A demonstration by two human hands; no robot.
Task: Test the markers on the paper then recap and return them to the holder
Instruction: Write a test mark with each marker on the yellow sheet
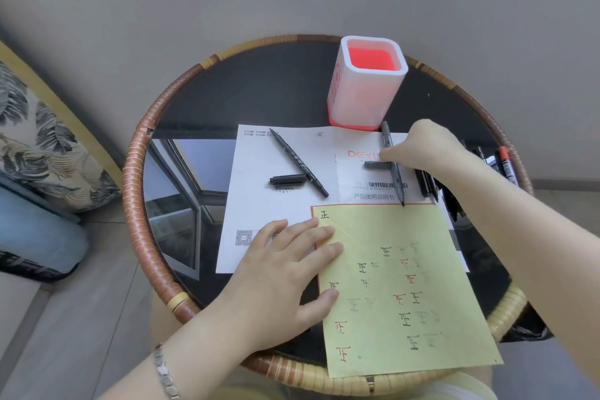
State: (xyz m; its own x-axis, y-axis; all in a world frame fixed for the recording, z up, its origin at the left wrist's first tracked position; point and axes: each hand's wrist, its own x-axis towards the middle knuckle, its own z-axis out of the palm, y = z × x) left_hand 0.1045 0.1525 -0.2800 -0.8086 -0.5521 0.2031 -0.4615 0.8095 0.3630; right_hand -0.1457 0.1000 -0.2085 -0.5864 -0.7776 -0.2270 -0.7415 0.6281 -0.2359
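Observation:
A yellow paper (383,328) with red and black test marks lies on a white instruction sheet (256,201). My left hand (289,273) presses flat on the yellow paper's left edge. An uncapped black marker (299,163) lies on the white sheet, its cap (287,179) beside it. A grey uncapped marker (393,169) lies with its tip at the yellow paper's top edge, and a grey cap (372,165) lies across it. My right hand (425,148) is curled, fingertips down where that cap and marker meet. The white and pink holder (363,97) stands behind, with no markers in it.
Several dark markers (429,186) lie under my right forearm, and a red-capped one (506,163) rests near the right rim. The round table has a raised rattan rim (136,178) and a glossy black top. A cushioned seat (39,153) is at the left.

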